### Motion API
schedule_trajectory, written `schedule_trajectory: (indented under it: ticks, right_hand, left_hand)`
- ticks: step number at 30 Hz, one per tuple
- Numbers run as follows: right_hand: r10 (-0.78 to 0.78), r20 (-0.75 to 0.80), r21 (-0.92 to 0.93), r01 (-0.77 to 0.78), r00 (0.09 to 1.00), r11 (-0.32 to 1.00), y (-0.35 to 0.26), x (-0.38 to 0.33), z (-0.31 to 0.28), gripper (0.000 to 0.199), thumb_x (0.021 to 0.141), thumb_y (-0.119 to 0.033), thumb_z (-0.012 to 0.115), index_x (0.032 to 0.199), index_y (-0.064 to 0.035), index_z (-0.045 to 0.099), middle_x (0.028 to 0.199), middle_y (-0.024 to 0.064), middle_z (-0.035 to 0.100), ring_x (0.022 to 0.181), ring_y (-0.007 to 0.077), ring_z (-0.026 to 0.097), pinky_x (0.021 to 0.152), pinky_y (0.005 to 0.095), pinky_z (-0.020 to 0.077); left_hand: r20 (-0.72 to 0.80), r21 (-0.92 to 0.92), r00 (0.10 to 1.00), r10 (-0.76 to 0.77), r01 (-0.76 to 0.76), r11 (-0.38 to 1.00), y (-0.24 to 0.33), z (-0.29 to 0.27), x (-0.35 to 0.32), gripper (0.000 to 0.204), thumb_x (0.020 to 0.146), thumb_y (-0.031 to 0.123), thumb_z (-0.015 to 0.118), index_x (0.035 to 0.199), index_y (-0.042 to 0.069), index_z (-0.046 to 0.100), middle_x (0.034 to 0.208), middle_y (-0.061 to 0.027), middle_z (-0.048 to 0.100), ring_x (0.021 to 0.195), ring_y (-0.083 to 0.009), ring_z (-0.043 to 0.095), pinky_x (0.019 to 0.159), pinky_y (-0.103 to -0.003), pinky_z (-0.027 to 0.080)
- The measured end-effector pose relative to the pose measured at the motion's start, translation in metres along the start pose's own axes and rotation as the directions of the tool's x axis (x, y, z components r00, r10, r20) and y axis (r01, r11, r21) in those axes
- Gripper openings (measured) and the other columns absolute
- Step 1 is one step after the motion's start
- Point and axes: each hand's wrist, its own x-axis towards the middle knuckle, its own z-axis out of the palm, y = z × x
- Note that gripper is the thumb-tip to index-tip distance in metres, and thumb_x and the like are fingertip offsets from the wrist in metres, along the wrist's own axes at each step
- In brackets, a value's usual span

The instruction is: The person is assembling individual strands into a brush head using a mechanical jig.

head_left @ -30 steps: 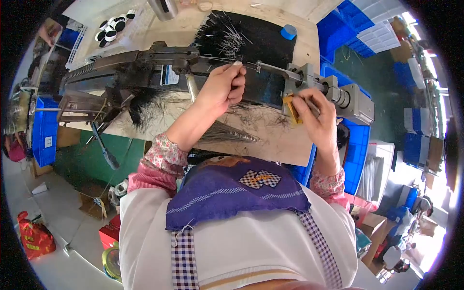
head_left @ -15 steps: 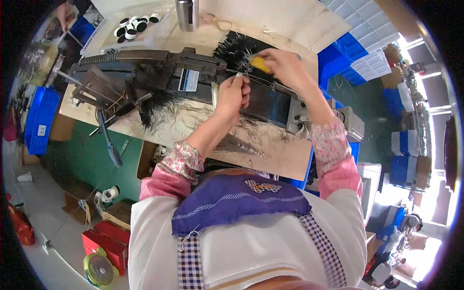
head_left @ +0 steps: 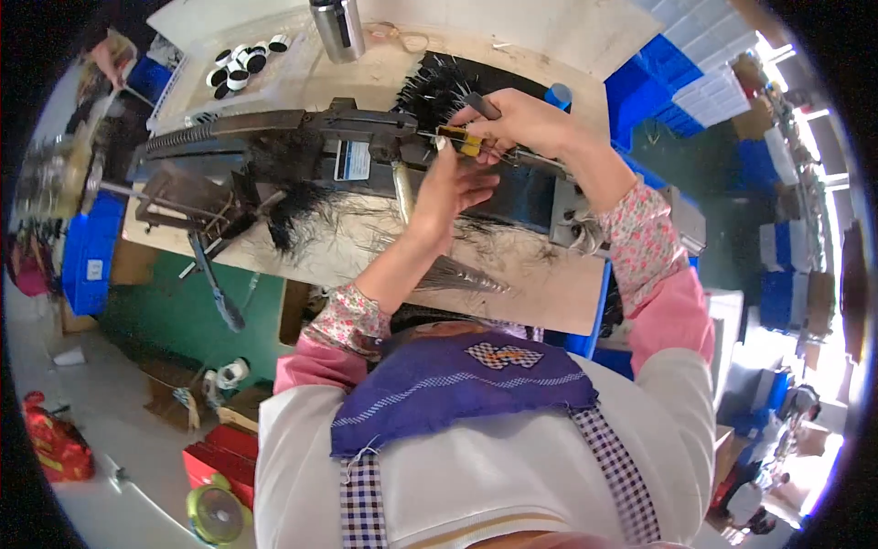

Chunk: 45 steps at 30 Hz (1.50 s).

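My right hand [head_left: 530,123] is closed over the bench machine around a tool with a yellow-and-black handle [head_left: 464,141]. A thin shaft points left from that handle, like a screwdriver's. A dark grey rod-like piece [head_left: 482,105] also sticks out at the top of the same hand. Beside it, my left hand [head_left: 446,194] has its fingers stretched to the right, and its thumb, with a white tip, is close to the yellow handle. Whether the thumb touches it I cannot tell. Behind both hands lies a heap of black bristly strands [head_left: 439,87].
The long dark metal machine [head_left: 357,123] spans the wooden bench [head_left: 549,293]. Loose black strands [head_left: 302,215] and a fan of thin wires [head_left: 462,274] lie on it. At the back stand a steel flask [head_left: 337,32] and a clear tray [head_left: 174,105] holding several black-and-white caps [head_left: 238,78].
My right hand has come down and left, bringing the yellow handle beside my left hand. The left fingers, curled before, are now stretched out. The view has shifted slightly.
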Motion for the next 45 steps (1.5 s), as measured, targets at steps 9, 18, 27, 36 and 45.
schedule_trajectory:
  ticks: [9,18,27,36,45]
  right_hand:
    - [-0.612,-0.024,-0.987,0.08,0.79,0.142,0.024,-0.025,-0.024,0.031,0.09,-0.026,0.052,0.118,-0.0142,0.058,0.11,0.0128,0.055,0.101,0.0324,0.055,0.077,0.0404,0.0499]
    - [-0.646,-0.374,-0.655,0.304,0.665,0.692,0.007,-0.015,0.024,0.017,0.077,-0.013,0.065,0.092,-0.0078,0.07,0.076,0.0093,0.06,0.071,0.0272,0.06,0.065,0.0368,0.0482]
    - [-0.579,-0.217,-0.784,0.214,0.786,0.583,0.0,-0.02,0.025,0.017,0.078,-0.017,0.064,0.094,-0.012,0.071,0.078,0.0064,0.06,0.078,0.0257,0.06,0.075,0.0382,0.0421]
    - [-0.761,-0.161,-0.91,0.204,0.629,0.361,0.003,-0.015,0.051,0.017,0.073,-0.017,0.065,0.088,-0.018,0.071,0.069,0.0031,0.055,0.072,0.0189,0.059,0.071,0.0368,0.0408]
    - [-0.533,-0.215,-0.727,0.23,0.818,0.647,0.001,-0.005,0.02,0.02,0.078,-0.019,0.065,0.096,-0.0156,0.073,0.075,0.0098,0.062,0.078,0.0282,0.062,0.073,0.0395,0.0467]
  left_hand:
    - [0.153,-0.578,0.987,-0.048,0.128,0.806,0.026,0.006,-0.001,0.098,0.088,0.068,0.033,0.137,-0.015,0.013,0.142,-0.0251,0.028,0.135,-0.033,0.029,0.111,-0.041,0.029]
    - [0.113,-0.624,0.993,0.024,0.052,0.78,0.021,-0.001,-0.012,0.083,0.091,0.064,0.033,0.133,-0.008,0.032,0.139,-0.0189,0.039,0.132,-0.0297,0.036,0.113,-0.041,0.026]
    - [0.087,-0.539,0.996,0.028,0.023,0.842,0.029,-0.004,-0.012,0.081,0.092,0.062,0.035,0.13,-0.009,0.034,0.132,-0.0189,0.044,0.129,-0.0299,0.039,0.114,-0.041,0.026]
    - [0.121,-0.556,0.992,0.02,0.051,0.83,0.023,-0.004,-0.01,0.079,0.092,0.063,0.032,0.131,-0.006,0.033,0.135,-0.0164,0.04,0.129,-0.0267,0.037,0.111,-0.04,0.028]
    - [0.01,-0.614,0.998,0.061,-0.042,0.788,0.025,-0.002,-0.019,0.068,0.093,0.059,0.038,0.119,-0.004,0.045,0.126,-0.017,0.05,0.125,-0.0288,0.042,0.11,-0.042,0.03]
